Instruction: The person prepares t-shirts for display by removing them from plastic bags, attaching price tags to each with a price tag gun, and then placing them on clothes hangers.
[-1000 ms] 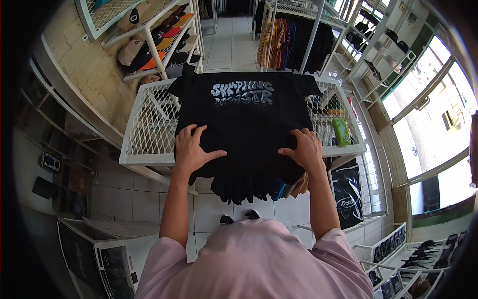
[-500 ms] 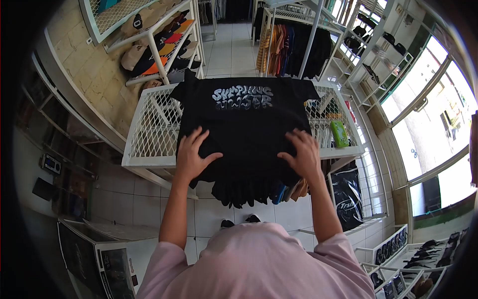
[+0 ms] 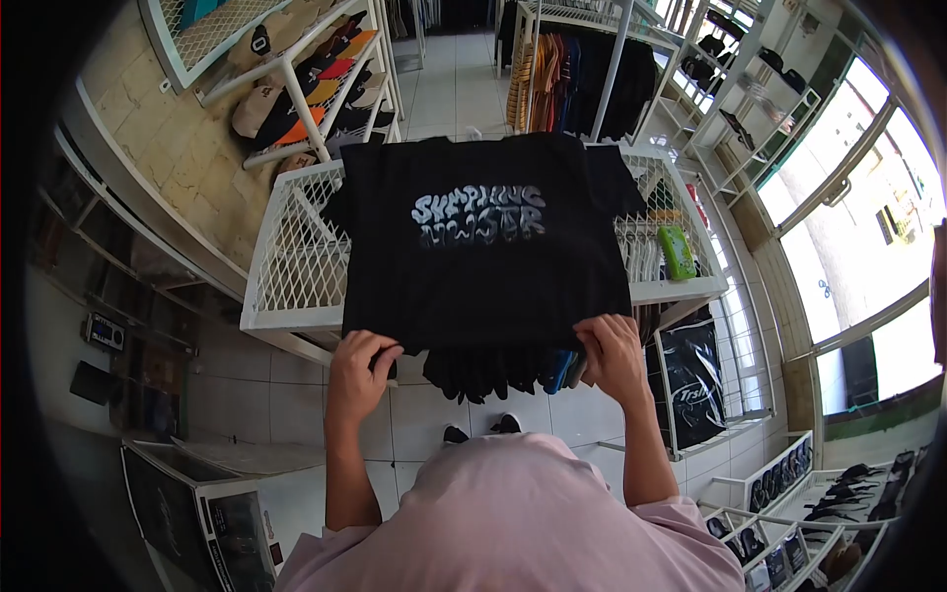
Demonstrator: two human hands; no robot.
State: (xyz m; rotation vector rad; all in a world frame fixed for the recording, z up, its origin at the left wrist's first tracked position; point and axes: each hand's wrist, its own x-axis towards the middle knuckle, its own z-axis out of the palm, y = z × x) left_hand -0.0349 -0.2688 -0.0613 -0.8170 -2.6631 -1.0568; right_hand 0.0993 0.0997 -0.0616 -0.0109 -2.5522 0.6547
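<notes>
A black T-shirt [image 3: 483, 291] with silver lettering across its chest lies spread over a white mesh-topped rack [image 3: 286, 286]. Its collar end points away from me, and its bottom hem hangs at the rack's near edge. My left hand [image 3: 361, 373] pinches the hem at the left corner, fingers closed on the cloth. At the right corner my right hand [image 3: 614, 357] grips the same hem, thumb and fingers together. Both sleeves drape over the mesh at the far end. Dark clothes [image 3: 483, 373] hang under the rack, partly hidden by the shirt.
A green packet [image 3: 676, 253] rests on the mesh at the right. Caps fill a white shelf [image 3: 316, 109] at the left. Beyond stands a rack of hanging shirts [image 3: 557, 79]. A black bag [image 3: 692, 385] is at the right, and a display case [image 3: 187, 513] stands at the lower left.
My hands have gone from lying spread on the shirt to gripping its hem, nearer to my body. The shirt now lies flatter and wider, and its print looks smoother.
</notes>
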